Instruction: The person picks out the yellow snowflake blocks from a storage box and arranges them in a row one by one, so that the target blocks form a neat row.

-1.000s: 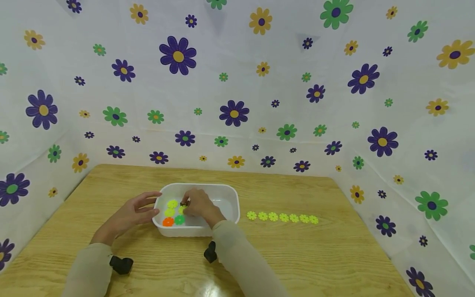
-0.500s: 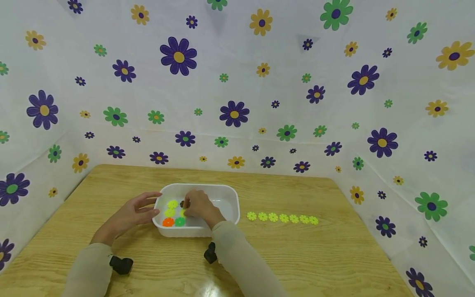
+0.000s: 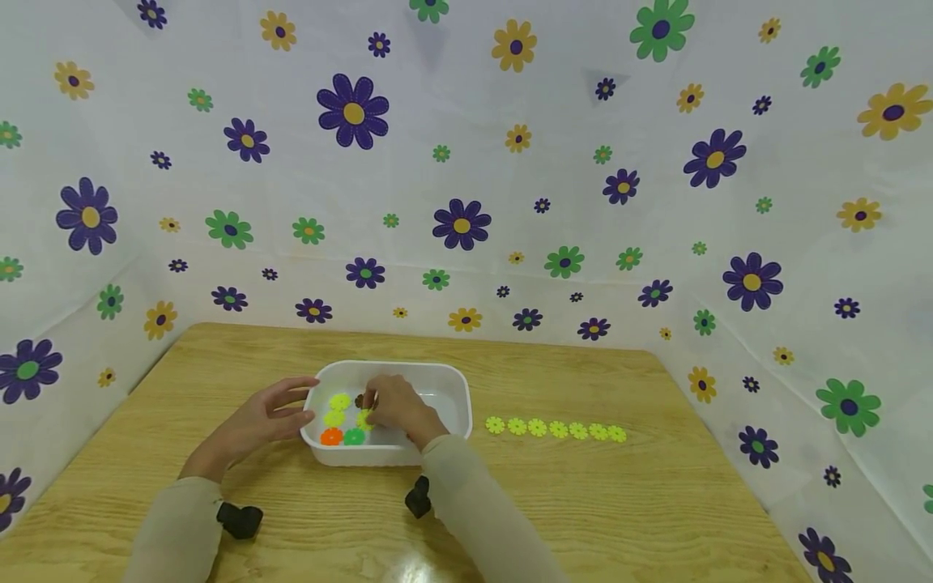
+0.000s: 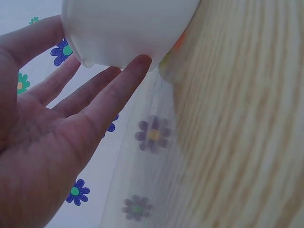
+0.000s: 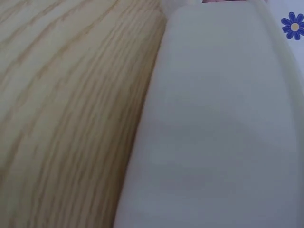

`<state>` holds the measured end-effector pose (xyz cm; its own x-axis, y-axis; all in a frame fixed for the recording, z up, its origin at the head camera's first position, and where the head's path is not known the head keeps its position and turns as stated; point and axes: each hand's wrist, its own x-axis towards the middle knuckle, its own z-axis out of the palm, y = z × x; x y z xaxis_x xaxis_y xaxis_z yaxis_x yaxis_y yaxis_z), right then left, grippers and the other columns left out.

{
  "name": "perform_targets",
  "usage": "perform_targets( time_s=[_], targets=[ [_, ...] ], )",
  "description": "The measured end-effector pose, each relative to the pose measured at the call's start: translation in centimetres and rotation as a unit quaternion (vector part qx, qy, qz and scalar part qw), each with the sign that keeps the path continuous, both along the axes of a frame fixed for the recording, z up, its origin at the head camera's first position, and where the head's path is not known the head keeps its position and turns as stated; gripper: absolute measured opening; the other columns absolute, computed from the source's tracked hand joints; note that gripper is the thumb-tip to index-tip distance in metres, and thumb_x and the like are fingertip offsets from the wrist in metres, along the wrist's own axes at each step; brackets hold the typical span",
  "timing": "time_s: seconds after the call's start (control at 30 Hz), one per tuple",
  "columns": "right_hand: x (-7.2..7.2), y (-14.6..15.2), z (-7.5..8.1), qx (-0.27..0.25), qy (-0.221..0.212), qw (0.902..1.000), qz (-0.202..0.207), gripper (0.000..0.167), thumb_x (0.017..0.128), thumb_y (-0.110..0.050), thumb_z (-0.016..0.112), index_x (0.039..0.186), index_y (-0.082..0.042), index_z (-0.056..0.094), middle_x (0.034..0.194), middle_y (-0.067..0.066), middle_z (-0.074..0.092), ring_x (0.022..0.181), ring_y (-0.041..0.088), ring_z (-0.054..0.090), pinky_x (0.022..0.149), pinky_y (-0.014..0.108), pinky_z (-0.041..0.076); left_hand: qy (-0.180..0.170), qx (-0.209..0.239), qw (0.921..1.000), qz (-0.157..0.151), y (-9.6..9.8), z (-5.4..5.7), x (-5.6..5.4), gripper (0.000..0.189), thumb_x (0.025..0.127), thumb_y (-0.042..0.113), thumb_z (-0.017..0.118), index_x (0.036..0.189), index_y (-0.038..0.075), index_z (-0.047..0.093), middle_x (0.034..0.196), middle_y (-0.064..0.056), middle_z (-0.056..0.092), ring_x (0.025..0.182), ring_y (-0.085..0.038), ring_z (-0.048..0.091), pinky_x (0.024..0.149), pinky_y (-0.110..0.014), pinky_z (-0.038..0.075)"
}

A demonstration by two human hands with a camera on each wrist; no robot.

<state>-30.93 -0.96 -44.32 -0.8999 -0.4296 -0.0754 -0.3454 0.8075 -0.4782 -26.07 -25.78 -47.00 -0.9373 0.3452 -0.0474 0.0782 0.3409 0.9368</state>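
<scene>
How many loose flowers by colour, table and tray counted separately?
Yellow row flowers on the table: 7
Yellow tray flowers, in the tray: 3
Orange flower, tray: 1
Green flower, tray: 1
Brown flower, tray, partly hidden: 1
Total visible: 13; the right hand may hide more.

The tray (image 3: 364, 457) is white, the backdrop (image 3: 397, 174) flower-patterned.

No lettering, label, brand, number or sign could be read in any view: none on the white plastic tub with rounded corners (image 3: 368, 457), the row of small yellow flower-shaped pieces (image 3: 558, 429), the yellow-brown wood-grained bench (image 3: 678, 502) or the white flower-patterned cloth (image 3: 408, 174).
</scene>
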Motion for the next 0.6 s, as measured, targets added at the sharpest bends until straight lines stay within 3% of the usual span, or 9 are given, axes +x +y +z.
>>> perform_targets(
  time_s=[0.13, 0.3, 0.47, 0.6],
  targets=[
    [0.3, 0.7, 0.7, -0.012, 0.003, 0.9999, 0.012, 0.008, 0.088, -0.007, 0.081, 0.085, -0.01, 0.074, 0.088, 0.003, 0.073, 0.07, 0.009, 0.058, 0.063, 0.016, 0.047, -0.001, -0.006, 1.0, 0.003, 0.0, 0.0, 0.0, 0.066, 0.103, 0.029, 0.064, 0.159, 0.012, 0.033, 0.166, -0.028, 0.028, 0.146, -0.055, 0.038, 0.103, -0.048, 0.058],
    [0.5, 2.0, 1.5, -0.059, -0.033, 0.9977, 0.004, 0.003, 0.091, -0.006, 0.077, 0.09, -0.007, 0.074, 0.087, 0.004, 0.073, 0.063, 0.008, 0.06, 0.058, 0.016, 0.053, 0.002, -0.01, 0.9999, 0.005, 0.1, 0.1, 0.0, 0.067, 0.103, 0.029, 0.064, 0.159, 0.012, 0.034, 0.167, -0.026, 0.028, 0.147, -0.055, 0.038, 0.103, -0.048, 0.058],
    [0.7, 3.4, 2.5, -0.104, -0.068, 0.9922, -0.013, 0.003, 0.095, -0.006, 0.072, 0.094, -0.008, 0.074, 0.086, 0.004, 0.071, 0.065, 0.013, 0.063, 0.061, 0.02, 0.058, 0.004, -0.007, 1.0, 0.004, 0.1, 0.0, 0.0, 0.066, 0.103, 0.028, 0.064, 0.159, 0.012, 0.034, 0.167, -0.026, 0.028, 0.146, -0.055, 0.039, 0.103, -0.048, 0.058],
    [0.8, 4.2, 3.2, -0.12, -0.072, 0.9901, -0.011, 0.003, 0.095, -0.006, 0.072, 0.095, -0.007, 0.075, 0.083, 0.005, 0.071, 0.066, 0.017, 0.066, 0.061, 0.02, 0.057, 0.005, -0.002, 1.0, 0.0, 0.0, -0.1, 0.0, 0.066, 0.103, 0.026, 0.064, 0.159, 0.011, 0.034, 0.167, -0.027, 0.028, 0.146, -0.055, 0.038, 0.103, -0.047, 0.058]
  ],
)
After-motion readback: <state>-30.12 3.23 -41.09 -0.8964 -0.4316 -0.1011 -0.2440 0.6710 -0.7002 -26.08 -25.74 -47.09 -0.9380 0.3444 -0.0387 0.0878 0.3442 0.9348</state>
